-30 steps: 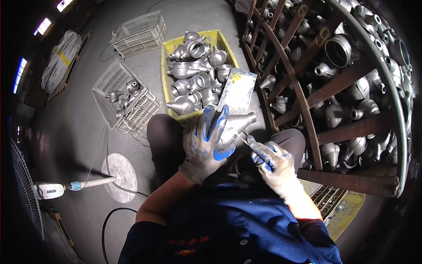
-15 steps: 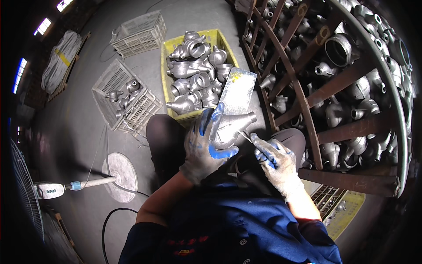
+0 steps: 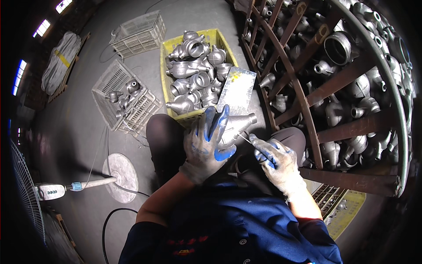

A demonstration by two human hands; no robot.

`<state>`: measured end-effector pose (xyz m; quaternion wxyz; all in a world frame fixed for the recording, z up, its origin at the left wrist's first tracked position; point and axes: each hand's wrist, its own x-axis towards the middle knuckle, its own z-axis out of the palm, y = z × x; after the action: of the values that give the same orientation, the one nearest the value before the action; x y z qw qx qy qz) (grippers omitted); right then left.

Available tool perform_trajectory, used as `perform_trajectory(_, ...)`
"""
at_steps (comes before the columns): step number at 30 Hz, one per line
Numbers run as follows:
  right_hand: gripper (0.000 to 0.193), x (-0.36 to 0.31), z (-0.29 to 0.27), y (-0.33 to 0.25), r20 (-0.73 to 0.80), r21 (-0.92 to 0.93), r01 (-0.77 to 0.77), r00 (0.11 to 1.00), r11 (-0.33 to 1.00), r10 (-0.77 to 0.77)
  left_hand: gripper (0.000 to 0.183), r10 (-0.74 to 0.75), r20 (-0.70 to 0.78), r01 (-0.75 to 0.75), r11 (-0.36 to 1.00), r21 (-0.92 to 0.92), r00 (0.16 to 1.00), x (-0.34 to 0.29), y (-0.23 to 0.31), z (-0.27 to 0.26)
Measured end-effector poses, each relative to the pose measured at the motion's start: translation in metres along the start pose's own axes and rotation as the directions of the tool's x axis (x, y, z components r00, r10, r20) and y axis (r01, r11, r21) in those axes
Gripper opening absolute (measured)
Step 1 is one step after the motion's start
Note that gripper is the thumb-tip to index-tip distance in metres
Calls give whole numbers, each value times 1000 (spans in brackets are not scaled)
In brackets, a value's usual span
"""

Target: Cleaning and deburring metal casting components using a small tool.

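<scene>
My left hand [image 3: 203, 149] lies against the wide end of a grey metal casting [image 3: 239, 123], its fingers long and parted and its thumb well out, spread over the surface rather than wrapped around it. My right hand [image 3: 276, 160] is curled tight around a thin tool [image 3: 245, 139], whose end points at the casting's near side. The casting sits over my lap, between my knees, its narrow neck aimed off to the right. Half a second ago my left fingers lay closer together and the thumb reached farther along the body; now they've opened out and cover more of it, while my right hand has hardly moved. I read that as a shift of hold partway through work on this one piece. Just beyond lies a pale metal plate [image 3: 237, 90], by the yellow crate [image 3: 164, 70] heaped with similar castings; a barred rack [image 3: 303, 101] of more stands to my right, and a grey crate [image 3: 151, 103] holding a few to my left. My left hand hides the casting's wide end, so I can't tell what bears its weight. The tool's handle is lost in my fist, its tip too fine to say whether it touches.
</scene>
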<state>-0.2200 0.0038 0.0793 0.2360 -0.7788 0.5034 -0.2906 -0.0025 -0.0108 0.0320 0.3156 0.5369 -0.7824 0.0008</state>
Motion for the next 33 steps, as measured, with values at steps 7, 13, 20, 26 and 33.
perform_trajectory(7, 42, 1, 3, 12, 22, 441, -101, 995, 892, 102, 96, -41, 20, 44, 985, -170, 999, 1, -3, 5)
perform_trajectory(13, 83, 23, 26, 17, 22, 817, -278, 890, 505, 455, 96, -81, 43, 90, 953, -290, 996, 2, 10, -1)
perform_trajectory(20, 78, 30, 56, 23, -232, 360, -171, 936, 917, 265, 90, -26, 15, 29, 978, -208, 1000, 5, 18, 0)
perform_trajectory(26, 64, 27, 46, 21, -117, 567, -167, 953, 806, 280, 97, -87, 73, 114, 765, -633, 993, 3, 9, 8)
perform_trajectory(33, 74, 20, 23, 25, 80, 675, -261, 956, 690, 283, 97, -126, 331, 348, 155, -924, 935, -5, 0, 25)
